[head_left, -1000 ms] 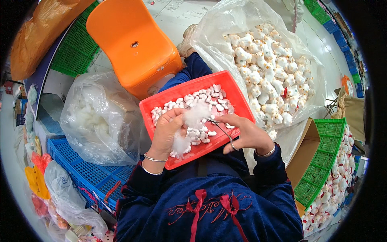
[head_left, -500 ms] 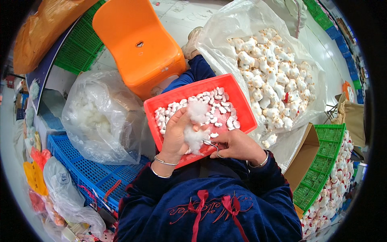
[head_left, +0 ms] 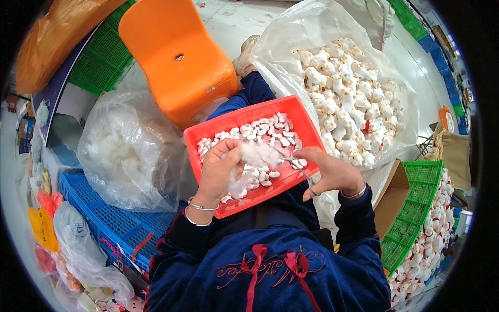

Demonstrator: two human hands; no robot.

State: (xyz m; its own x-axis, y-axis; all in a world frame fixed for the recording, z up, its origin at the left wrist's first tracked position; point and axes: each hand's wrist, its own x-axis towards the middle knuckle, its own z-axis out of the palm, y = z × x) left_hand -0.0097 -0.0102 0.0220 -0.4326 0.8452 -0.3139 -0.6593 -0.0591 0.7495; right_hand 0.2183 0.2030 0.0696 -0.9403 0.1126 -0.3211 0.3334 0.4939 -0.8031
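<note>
My left hand (head_left: 219, 169) is closed around a tuft of white stuffing (head_left: 260, 156), with more fluff hanging below its fingers. Finger-ring metal forceps (head_left: 299, 165) are in my right hand (head_left: 332, 170), thumb and fingers spread on the handles. Their thin tips reach the right edge of the fluff; whether they grip any is too fine to tell. Both hands are above a red plastic tray (head_left: 306, 117) on my lap. Many small white, bean-shaped fabric pieces (head_left: 265, 125) lie in it. Whether a piece is within the left fingers is hidden.
A clear bag of loose stuffing (head_left: 122, 156) rests by a blue crate (head_left: 125, 223) on the left. Ahead stands an orange chair (head_left: 179, 62). A large clear bag holds white plush toys (head_left: 345, 99) at right, near a green crate (head_left: 418, 208) and a cardboard box (head_left: 392, 195).
My right hand has moved right, away from my left hand, and its fingers have spread on the forceps. The fluff is stretched toward the tips. The tray has shifted slightly left.
</note>
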